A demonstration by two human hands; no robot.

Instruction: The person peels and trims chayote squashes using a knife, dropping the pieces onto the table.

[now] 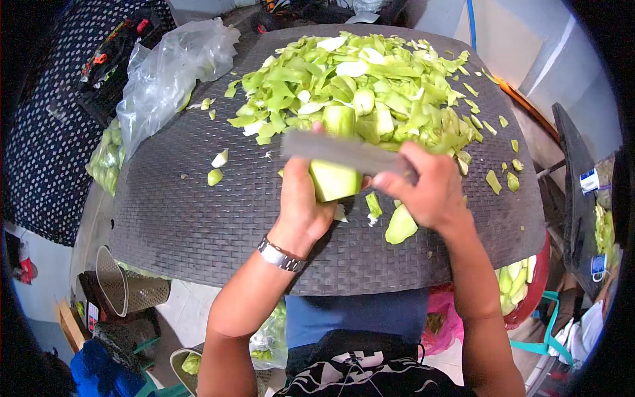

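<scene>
Left fingers [298,173] grip a green vegetable [336,181]; right fingers [415,184] clench a blurred knife [340,151], which could slip and cut them.

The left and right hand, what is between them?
Head view: a blurred knife in the right hand crosses over a pale green vegetable in the left hand.

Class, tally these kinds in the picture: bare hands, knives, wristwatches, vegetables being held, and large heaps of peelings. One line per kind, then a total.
Hands: 2 (left hand, right hand)
Knife: 1
Wristwatch: 1
Held vegetable: 1
Heap of peelings: 1
Total: 6
</scene>
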